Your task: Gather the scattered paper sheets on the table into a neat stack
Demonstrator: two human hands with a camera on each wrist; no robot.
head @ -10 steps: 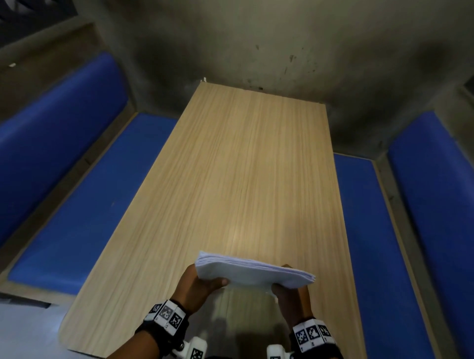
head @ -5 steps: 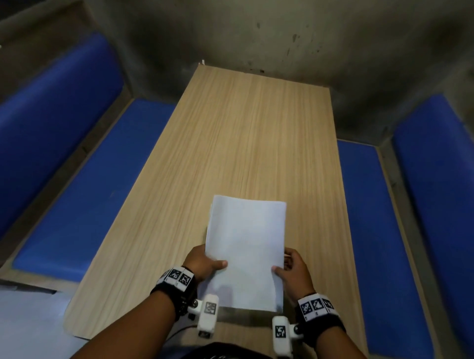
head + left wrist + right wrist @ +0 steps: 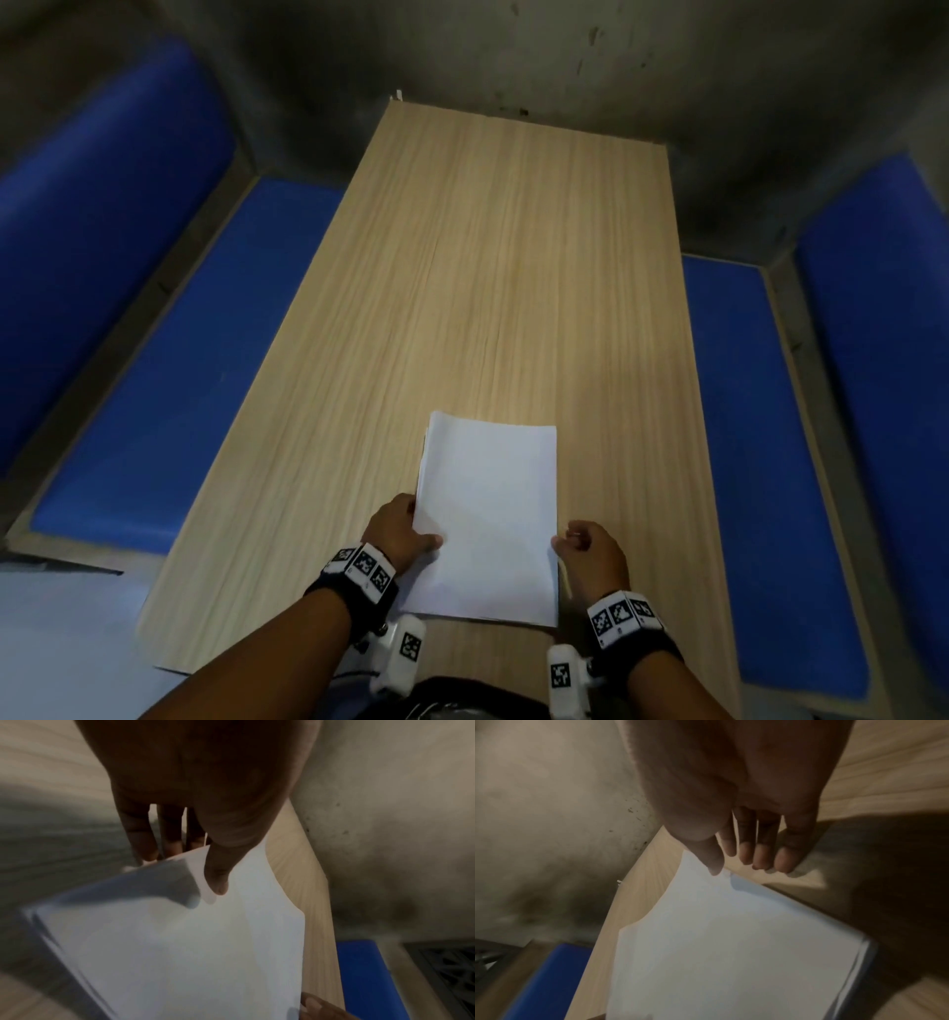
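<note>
The paper stack (image 3: 488,519) lies flat on the wooden bench (image 3: 493,288), at its near end, with its edges nearly flush; a few sheets peek out along the stack's left edge. The left hand (image 3: 398,534) is at the stack's left edge, thumb laid on the top sheet and fingers (image 3: 140,839) reaching down past the edge, so it pinches the stack there. The right hand (image 3: 590,552) sits just beside the stack's right edge, its thumb tip touching that edge in the right wrist view, its fingers (image 3: 784,860) loose on the bench and grasping nothing. Blue padded seats (image 3: 169,390) flank the stack on both sides.
</note>
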